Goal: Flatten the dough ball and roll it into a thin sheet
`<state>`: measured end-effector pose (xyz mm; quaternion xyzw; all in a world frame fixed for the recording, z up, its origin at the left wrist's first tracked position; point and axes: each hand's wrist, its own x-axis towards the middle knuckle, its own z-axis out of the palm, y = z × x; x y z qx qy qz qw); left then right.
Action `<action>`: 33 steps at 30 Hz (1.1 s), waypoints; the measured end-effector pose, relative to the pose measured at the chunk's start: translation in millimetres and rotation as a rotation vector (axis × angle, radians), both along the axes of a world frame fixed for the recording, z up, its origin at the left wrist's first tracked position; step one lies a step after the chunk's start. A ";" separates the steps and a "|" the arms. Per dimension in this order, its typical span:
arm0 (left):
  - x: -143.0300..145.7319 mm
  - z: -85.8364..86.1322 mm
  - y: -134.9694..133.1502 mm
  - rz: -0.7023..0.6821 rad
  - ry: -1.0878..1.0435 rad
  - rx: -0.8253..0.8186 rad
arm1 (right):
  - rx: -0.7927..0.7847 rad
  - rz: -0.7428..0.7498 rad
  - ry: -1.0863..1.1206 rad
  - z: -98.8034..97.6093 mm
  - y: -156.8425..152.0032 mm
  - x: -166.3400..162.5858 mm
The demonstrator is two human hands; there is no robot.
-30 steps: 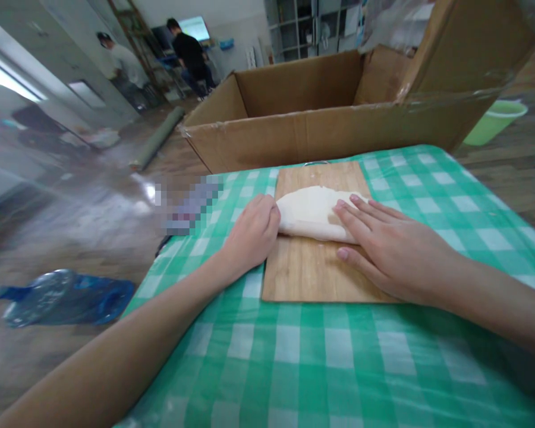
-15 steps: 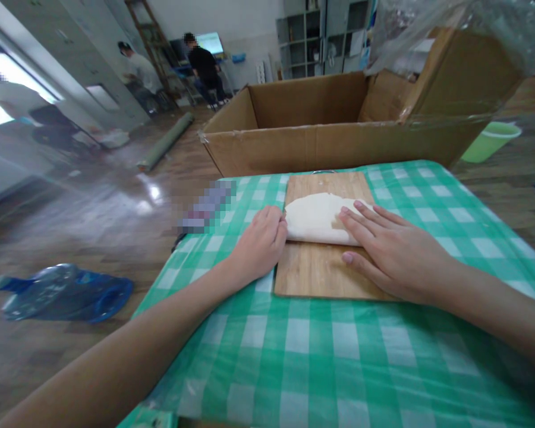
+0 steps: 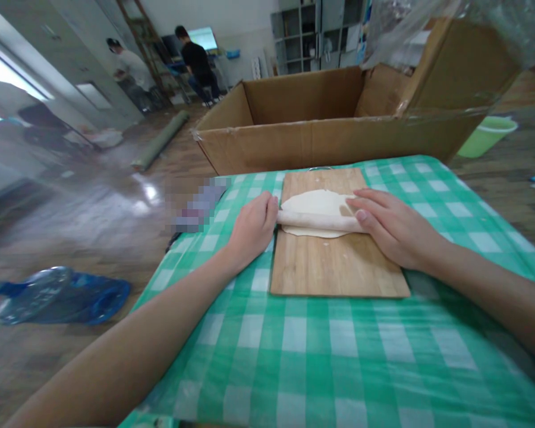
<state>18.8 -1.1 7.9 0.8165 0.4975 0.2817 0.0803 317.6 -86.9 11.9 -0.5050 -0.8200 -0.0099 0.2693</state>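
Observation:
A wooden cutting board (image 3: pixel 339 267) lies on the green checked tablecloth (image 3: pixel 321 356). On its far half a thin sheet of white dough (image 3: pixel 316 203) lies flat. Across the dough's near part rests a pale rolling pin (image 3: pixel 316 222). My left hand (image 3: pixel 252 229) is curled over the pin's left end at the board's left edge. Fingers stretched out, my right hand (image 3: pixel 395 226) lies on the pin's right end, with its fingertips reaching over the dough.
A big open cardboard box (image 3: pixel 330 128) stands just behind the table. A green tub (image 3: pixel 488 135) sits on the floor at right, a blue plastic bag (image 3: pixel 57 294) at left. Two people (image 3: pixel 196 62) stand far back by a screen.
The dough was a thick wrapped roll under my hands. It now lies spread flat, with the thin pin bare across it. My right hand has shifted towards the pin's right end.

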 end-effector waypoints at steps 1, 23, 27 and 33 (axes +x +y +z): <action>0.0 0.7 -0.2 -0.003 0.005 -0.003 | 0.000 -0.001 0.024 -0.1 0.7 1.2; 2.0 0.2 -8.2 -0.125 -0.130 -0.175 | -0.039 -0.012 0.043 -0.2 3.6 5.2; 2.2 1.1 -10.8 -0.130 -0.132 -0.197 | -0.021 -0.017 0.018 -0.3 -0.6 5.1; -0.6 5.3 -19.1 -0.126 -0.078 -0.220 | -0.007 0.005 0.004 1.8 -7.9 5.0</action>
